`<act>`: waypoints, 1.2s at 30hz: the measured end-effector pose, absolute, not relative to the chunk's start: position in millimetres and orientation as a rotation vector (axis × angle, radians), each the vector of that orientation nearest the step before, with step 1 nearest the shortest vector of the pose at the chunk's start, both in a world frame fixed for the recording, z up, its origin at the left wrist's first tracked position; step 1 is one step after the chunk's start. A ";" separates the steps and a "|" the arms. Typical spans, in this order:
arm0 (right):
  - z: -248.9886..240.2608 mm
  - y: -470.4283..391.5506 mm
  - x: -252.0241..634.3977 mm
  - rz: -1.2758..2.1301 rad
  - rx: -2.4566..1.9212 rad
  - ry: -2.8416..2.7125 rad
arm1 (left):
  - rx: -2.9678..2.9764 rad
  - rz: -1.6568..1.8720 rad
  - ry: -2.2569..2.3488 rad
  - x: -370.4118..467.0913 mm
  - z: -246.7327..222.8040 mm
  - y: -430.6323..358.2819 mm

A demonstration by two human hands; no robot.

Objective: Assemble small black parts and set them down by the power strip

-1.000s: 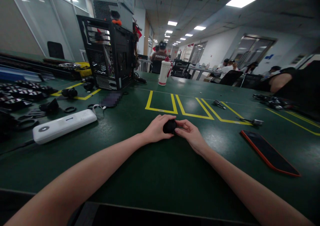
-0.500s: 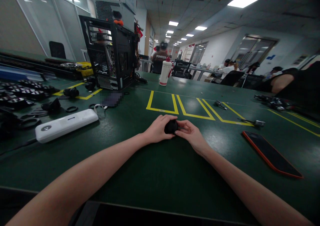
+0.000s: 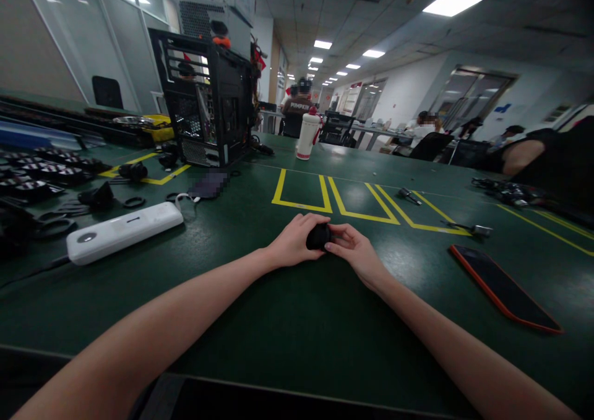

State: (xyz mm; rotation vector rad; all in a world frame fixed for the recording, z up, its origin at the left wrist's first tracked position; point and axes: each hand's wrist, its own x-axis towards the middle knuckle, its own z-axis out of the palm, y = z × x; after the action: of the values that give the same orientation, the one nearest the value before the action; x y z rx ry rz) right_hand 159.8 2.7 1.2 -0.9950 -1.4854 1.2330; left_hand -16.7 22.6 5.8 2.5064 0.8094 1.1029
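A small black round part [image 3: 318, 237] is between my two hands, low over the green table [image 3: 297, 321]. My left hand [image 3: 295, 240] wraps round its left side, thumb below and fingers over the top. At its right edge, the fingers and thumb of my right hand [image 3: 351, 247] are pinched together against it. Whether the right fingertips also hold some smaller piece is hidden. The part's exact kind cannot be made out. Yellow tape outlines [image 3: 301, 208] lie just beyond my hands.
To the left lie a white power strip [image 3: 125, 231] and several black parts and rings [image 3: 95, 196]. An open computer case [image 3: 213, 98] and a white bottle [image 3: 307, 137] stand behind. Rightward are two small metal-ended parts [image 3: 480, 230] and an orange-edged phone-like slab [image 3: 505, 287].
Both hands stay in the same place with the black part between them. The part looks very slightly turned; nothing else on the table has visibly moved.
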 end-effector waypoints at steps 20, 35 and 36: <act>1.6 1.4 159.9 1.247 -0.993 -1.472 | 2.498 1.103 0.838 -16.2 4.0 23.3; -0.2 5.0 159.1 1.247 -0.984 -1.447 | 2.490 1.116 0.804 -16.6 4.6 23.1; 0.6 4.0 159.0 1.251 -0.986 -1.447 | 2.485 1.117 0.804 -16.4 4.6 23.1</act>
State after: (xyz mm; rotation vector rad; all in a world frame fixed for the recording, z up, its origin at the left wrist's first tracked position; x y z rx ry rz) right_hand 159.0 4.0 0.6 -0.9858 -1.4470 1.2509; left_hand -16.4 23.1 4.6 2.4850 0.8037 1.1174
